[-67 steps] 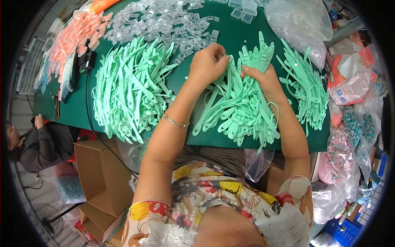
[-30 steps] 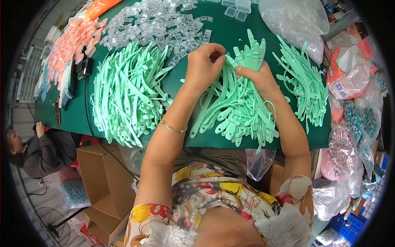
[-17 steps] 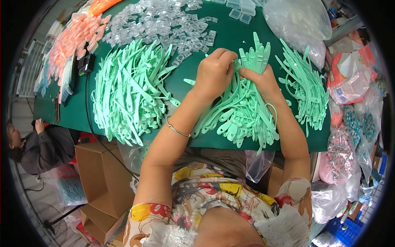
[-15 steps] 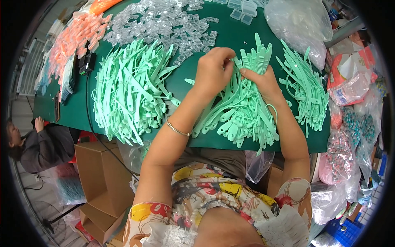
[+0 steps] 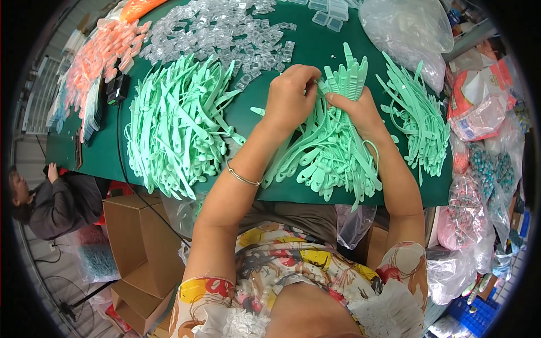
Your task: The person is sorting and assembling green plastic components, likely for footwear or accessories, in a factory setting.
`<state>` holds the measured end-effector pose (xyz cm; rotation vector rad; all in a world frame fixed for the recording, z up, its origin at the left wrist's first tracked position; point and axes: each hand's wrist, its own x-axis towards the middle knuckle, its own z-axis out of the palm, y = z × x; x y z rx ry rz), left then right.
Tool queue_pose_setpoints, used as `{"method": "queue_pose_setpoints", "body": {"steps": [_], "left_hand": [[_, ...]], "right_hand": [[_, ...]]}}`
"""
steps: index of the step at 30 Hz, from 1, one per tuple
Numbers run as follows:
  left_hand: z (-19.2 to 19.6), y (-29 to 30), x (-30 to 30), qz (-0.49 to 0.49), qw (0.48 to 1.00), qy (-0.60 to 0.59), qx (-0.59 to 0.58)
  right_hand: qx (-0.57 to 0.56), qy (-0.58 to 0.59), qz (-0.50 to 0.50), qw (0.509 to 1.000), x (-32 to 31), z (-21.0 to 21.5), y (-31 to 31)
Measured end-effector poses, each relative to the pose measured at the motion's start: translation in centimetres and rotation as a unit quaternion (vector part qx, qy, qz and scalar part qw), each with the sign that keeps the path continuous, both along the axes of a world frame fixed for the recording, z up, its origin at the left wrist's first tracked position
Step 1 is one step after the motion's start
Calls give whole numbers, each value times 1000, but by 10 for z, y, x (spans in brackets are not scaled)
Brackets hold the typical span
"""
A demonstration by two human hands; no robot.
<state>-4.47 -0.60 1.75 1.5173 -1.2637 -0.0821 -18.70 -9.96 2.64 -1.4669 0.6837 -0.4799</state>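
Note:
My right hand grips a bundle of mint-green plastic straps, their ends fanning upward. My left hand pinches the top of one green strap right beside that bundle. Under both hands lies a loose heap of the same green straps on the dark green table. A larger pile of green straps sits to the left, and another pile of green straps lies to the right.
Clear plastic pieces cover the far table, orange-pink pieces the far left. Plastic bags and bagged goods crowd the right. Cardboard boxes stand below left, near a seated person.
My left hand moved right from the table middle to the bundle held in my right hand and now pinches a strap there. The bundle stayed upright.

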Motion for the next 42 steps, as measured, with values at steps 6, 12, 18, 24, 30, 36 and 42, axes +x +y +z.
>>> {"method": "queue_pose_setpoints", "body": {"steps": [6,12,18,24,30,36,42], "left_hand": [[3,1,14,-139,929,338,58],[9,3,17,-178,886,411,123],[2,4,24,-201,879,389,188],[-3,1,20,-71,960,179,201],[8,0,0,-96,934,263,220],[-3,-2,-1,-89,930,317,164],[-3,-1,16,-57,950,260,160]], "right_hand": [[-9,-3,-5,1000,-1,2,1],[-18,15,1,1000,-1,1,0],[-30,3,11,999,-1,-2,0],[-53,-3,-37,998,-1,-3,3],[-91,-11,12,996,0,-1,7],[-146,24,18,989,2,-2,5],[-113,34,4,993,1,-3,4]]}}
